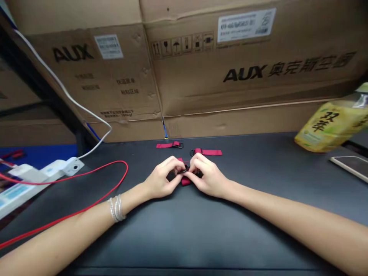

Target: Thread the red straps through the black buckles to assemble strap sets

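Observation:
Near the middle of the dark table (184, 230), my left hand (163, 177) and my right hand (209, 177) meet fingertip to fingertip. Both are closed in a pinch on a red strap with a black ring (186, 181). Red webbing shows above and below the fingers; the fingers hide most of the black part. Just beyond my hands lie two more red straps, one at the left (166, 145) and another at the right (211, 152), each with a black ring at one end. A silvery bracelet circles my left wrist.
Cardboard boxes (195, 84) stand along the back edge. At left are a white power strip (51, 170), a red cable (113, 188) and a white cable (66, 90). A yellow-labelled bottle (324, 124) and a phone (352, 165) lie at right.

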{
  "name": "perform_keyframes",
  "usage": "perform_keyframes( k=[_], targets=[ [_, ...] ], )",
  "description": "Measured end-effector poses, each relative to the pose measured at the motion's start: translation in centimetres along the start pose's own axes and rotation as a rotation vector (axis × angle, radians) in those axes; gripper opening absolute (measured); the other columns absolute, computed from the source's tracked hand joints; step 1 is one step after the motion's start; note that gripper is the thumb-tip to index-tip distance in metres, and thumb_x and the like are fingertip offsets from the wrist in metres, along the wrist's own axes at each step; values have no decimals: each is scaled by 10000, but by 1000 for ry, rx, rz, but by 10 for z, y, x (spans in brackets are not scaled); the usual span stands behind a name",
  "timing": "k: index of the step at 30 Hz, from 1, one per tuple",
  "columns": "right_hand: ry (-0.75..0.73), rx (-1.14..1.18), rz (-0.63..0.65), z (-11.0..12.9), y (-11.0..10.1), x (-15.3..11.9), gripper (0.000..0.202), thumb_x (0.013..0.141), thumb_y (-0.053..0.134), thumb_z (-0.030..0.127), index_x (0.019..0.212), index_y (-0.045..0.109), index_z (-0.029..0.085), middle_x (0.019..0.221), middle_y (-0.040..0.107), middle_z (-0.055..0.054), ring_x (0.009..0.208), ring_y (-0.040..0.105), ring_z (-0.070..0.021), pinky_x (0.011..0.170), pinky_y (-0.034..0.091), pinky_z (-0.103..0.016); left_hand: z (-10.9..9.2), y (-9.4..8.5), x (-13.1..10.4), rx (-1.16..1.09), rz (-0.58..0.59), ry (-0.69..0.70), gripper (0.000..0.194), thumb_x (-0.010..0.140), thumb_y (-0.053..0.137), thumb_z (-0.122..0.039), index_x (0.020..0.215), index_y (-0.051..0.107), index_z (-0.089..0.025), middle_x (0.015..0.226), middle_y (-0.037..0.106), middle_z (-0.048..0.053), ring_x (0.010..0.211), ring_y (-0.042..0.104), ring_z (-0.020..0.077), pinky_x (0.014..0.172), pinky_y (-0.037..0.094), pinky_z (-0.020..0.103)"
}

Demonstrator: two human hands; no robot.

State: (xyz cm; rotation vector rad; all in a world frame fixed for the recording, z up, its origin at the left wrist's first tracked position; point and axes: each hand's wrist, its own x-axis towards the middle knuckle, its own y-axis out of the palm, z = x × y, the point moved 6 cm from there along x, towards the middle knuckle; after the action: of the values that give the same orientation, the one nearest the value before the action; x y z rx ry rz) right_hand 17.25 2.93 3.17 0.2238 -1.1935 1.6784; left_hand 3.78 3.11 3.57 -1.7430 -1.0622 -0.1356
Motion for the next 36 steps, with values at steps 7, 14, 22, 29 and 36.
perform_keyframes(
  k=[7, 14, 22, 29, 36],
  targets=[
    [-11, -12, 13, 1, 0, -1, 165, 853, 561, 198, 723, 458, 188, 817, 491, -36, 721, 490, -145, 643, 430, -278, 2, 2, -2, 3, 11, -33, 106, 823, 515, -128, 921, 519, -166, 826, 524, 27, 702, 503, 113, 664, 447, 253],
    [-9, -3, 10, 1, 0, 0, 163, 866, 559, 232, 735, 472, 186, 827, 493, -39, 726, 499, -144, 648, 437, -276, 10, 4, -5, -13, 2, -116, 194, 835, 523, -169, 1022, 472, -172, 856, 537, 22, 673, 510, 101, 635, 457, 241],
    [31, 8, 97, 2, 4, 0, 72, 835, 565, 171, 822, 495, 186, 931, 475, -55, 719, 505, -133, 644, 466, -273, 15, 5, -5, -1, -2, -178, 206, 848, 510, -194, 1046, 458, -180, 843, 539, 16, 667, 518, 107, 626, 456, 244],
    [4, -9, 104, 2, 5, -2, 59, 829, 566, 162, 835, 512, 185, 952, 473, -62, 792, 515, -153, 715, 489, -301, 14, 4, -5, 2, 20, -209, 174, 860, 487, -201, 1032, 475, -176, 838, 544, 18, 687, 525, 117, 653, 456, 256],
    [-59, -41, 150, 4, 7, -3, 77, 810, 559, 128, 861, 543, 182, 1001, 445, -80, 858, 515, -170, 764, 492, -325, 20, 0, -2, -48, -44, -244, 157, 884, 466, -238, 1021, 498, -168, 885, 570, 42, 736, 540, 131, 685, 460, 269]
  ],
)
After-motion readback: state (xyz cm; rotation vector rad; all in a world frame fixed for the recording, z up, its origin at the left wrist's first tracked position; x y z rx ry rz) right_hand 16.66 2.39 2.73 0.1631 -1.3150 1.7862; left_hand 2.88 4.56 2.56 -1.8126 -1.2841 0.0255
